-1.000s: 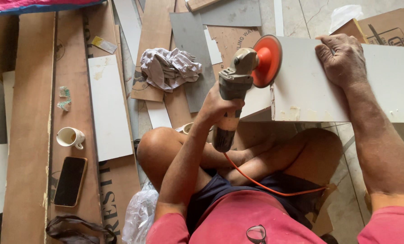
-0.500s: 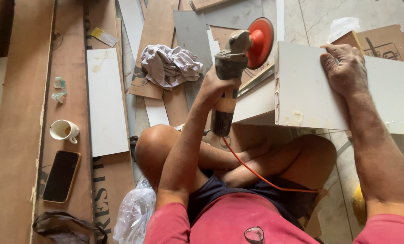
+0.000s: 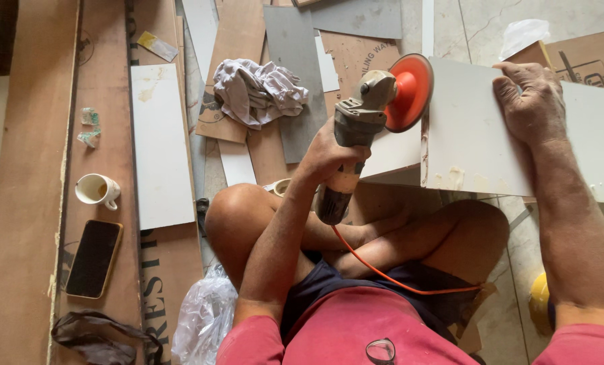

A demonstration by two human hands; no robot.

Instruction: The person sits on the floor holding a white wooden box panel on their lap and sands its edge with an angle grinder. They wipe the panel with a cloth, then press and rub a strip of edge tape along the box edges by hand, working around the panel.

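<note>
I sit cross-legged on the floor. My left hand [image 3: 328, 154] grips the body of a grey angle grinder [image 3: 356, 132] whose orange disc [image 3: 410, 91] meets the left edge of a large white tile [image 3: 477, 142]. An orange cable [image 3: 383, 274] runs from the grinder across my lap. My right hand [image 3: 530, 101] lies palm-down on the tile's top edge, pressing it in place. The tile rests over my knees and a second white piece [image 3: 390, 155] beneath it.
A crumpled white cloth [image 3: 258, 91] lies on cardboard ahead. To the left are a narrow white tile [image 3: 159, 145], a cup [image 3: 96, 190], a dark phone [image 3: 94, 258] and long wooden boards [image 3: 25, 169]. A plastic bag [image 3: 204, 318] sits by my left knee; glasses hang from my collar.
The grinder's disc has shifted from above the tile's corner down against its left edge. The view has moved slightly; my right hand stays pressed on the tile.
</note>
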